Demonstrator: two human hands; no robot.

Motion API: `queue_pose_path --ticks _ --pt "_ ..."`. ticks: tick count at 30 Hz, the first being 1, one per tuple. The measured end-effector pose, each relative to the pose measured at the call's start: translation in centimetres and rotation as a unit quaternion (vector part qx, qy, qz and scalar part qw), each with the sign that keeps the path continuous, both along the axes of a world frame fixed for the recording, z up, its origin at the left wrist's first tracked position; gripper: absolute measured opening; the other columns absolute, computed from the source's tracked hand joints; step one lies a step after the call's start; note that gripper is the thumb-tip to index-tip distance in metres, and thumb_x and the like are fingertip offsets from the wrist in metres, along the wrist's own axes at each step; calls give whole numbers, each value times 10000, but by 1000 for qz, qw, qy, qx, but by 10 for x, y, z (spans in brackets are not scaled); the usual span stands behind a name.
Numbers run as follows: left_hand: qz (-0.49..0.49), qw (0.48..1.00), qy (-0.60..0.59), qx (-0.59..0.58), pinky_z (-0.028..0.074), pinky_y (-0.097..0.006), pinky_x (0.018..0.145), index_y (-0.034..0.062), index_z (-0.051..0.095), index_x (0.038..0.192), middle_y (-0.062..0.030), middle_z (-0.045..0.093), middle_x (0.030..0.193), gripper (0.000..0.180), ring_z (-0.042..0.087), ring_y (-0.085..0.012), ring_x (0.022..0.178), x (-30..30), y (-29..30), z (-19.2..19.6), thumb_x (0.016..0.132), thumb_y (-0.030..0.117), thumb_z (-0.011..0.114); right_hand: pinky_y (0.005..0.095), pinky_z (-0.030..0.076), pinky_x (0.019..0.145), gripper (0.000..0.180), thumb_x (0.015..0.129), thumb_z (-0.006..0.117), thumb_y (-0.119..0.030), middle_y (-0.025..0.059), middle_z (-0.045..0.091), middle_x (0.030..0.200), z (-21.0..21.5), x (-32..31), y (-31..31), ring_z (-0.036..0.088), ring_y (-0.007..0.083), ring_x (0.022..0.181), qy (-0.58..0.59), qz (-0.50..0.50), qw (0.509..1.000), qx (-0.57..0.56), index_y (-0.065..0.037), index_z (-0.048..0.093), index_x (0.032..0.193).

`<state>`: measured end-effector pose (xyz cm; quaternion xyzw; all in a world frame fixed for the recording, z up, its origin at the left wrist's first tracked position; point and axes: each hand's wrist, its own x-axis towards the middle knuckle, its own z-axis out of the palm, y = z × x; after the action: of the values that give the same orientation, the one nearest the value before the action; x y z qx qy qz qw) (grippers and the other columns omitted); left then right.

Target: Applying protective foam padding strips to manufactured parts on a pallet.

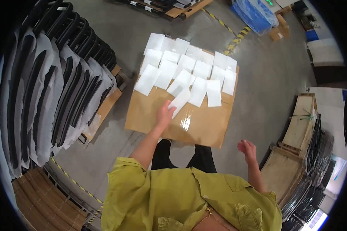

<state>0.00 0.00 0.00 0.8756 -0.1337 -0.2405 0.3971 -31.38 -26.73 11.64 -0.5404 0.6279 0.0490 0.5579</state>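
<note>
White rectangles on brown cardboard

Lit at a moderate, fairly even level, duller over the grey floor. Glares off clear tape on the near part of the cardboard. Washes almost flat white across the white cards on its far side. Darkens in soft shadow on the cardboard, near the left hand. Reads clear at the middle; softens slightly at the right hand. Shines brightest at the near right, around a pale panel fringed with blue. Bends strongly toward the rim, bowing the wrapped stack at the left. Ends in black, rounded corners.
</note>
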Motion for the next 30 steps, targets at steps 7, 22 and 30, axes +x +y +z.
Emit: queue_pose_path --ticks 7,22,30 --pt "-81 975 32 -202 444 -333 655 27 570 849 -145 577 802 170 559 -283 738 -6 67 136 707 120 585 295 456 663 293 741 567 -136 99 601 813 106 160 115 579 239 719 -271 402 794 -367 -22 531 1008" --pt "30 922 -380 -58 455 -285 698 82 529 989 -71 551 916 325 559 -180 814 -79 372 461 704 184 645 226 399 539 149 734 625 -148 10 543 625 340 261 276 464 61 585 -292 794 498 -189 -17 582 792" --pt "57 631 -734 245 438 -319 656 61 545 868 -88 555 820 147 538 -264 772 10 537 634 722 64 561 189 378 533 172 793 520 -161 -17 524 671 491 333 452 463 39 601 -599 619 474 -183 7 553 809"
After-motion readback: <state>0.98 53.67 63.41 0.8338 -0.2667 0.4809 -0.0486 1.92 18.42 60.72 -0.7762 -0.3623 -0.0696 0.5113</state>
